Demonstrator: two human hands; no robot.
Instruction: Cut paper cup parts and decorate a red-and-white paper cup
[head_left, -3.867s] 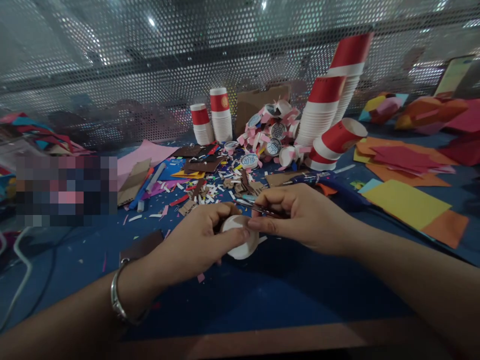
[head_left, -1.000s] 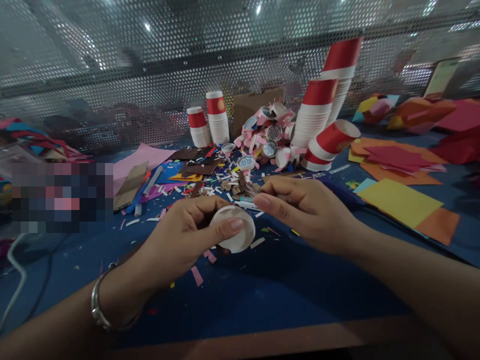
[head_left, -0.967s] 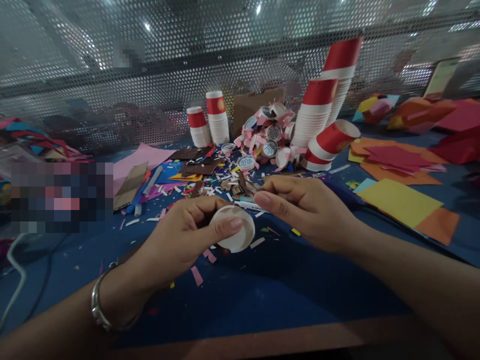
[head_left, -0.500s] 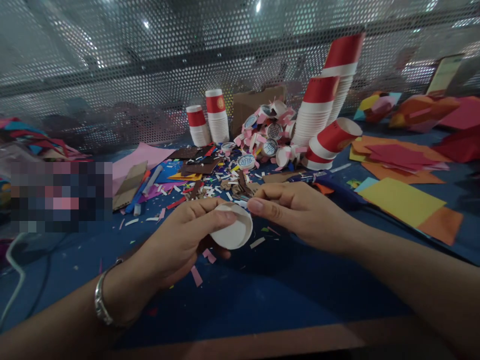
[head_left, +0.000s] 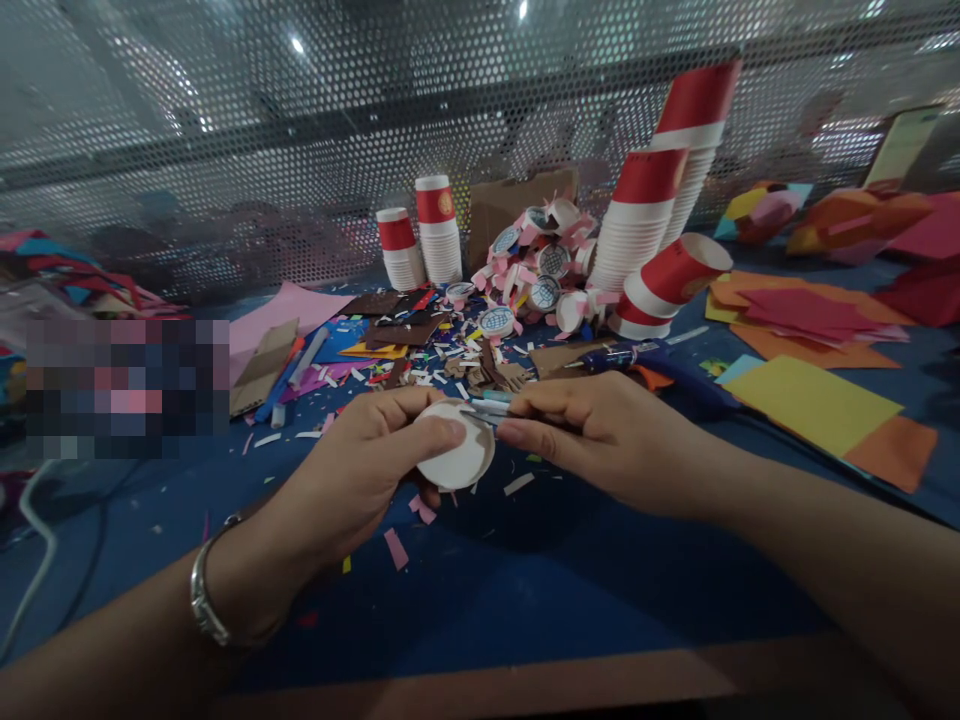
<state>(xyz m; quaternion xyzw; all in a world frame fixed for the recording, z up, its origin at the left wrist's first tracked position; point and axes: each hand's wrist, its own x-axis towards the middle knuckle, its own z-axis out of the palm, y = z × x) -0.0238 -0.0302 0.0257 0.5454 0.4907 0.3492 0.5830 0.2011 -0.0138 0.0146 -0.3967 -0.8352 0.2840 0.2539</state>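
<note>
My left hand (head_left: 375,450) pinches a shallow white paper cup bottom (head_left: 457,462), its thumb lying across the inside and its fingers behind. The piece is tilted so that its round inner face shows. My right hand (head_left: 592,430) is closed around a slim pointed tool (head_left: 487,408), pale grey with a teal part. The tip reaches over the upper right rim of the cup bottom. Most of this tool is hidden by my fingers, so its exact kind cannot be made out.
Paper scraps (head_left: 465,365) litter the blue table (head_left: 525,600). Behind them stand a heap of decorated cup bottoms (head_left: 544,265) and stacked red-and-white paper cups (head_left: 637,215). A blue glue gun (head_left: 660,365) lies beyond my right hand. Coloured paper (head_left: 814,400) is on the right.
The pointed tool now shows clearly in my right hand, with its tip over the cup bottom. The cup bottom has shifted slightly left and up in view.
</note>
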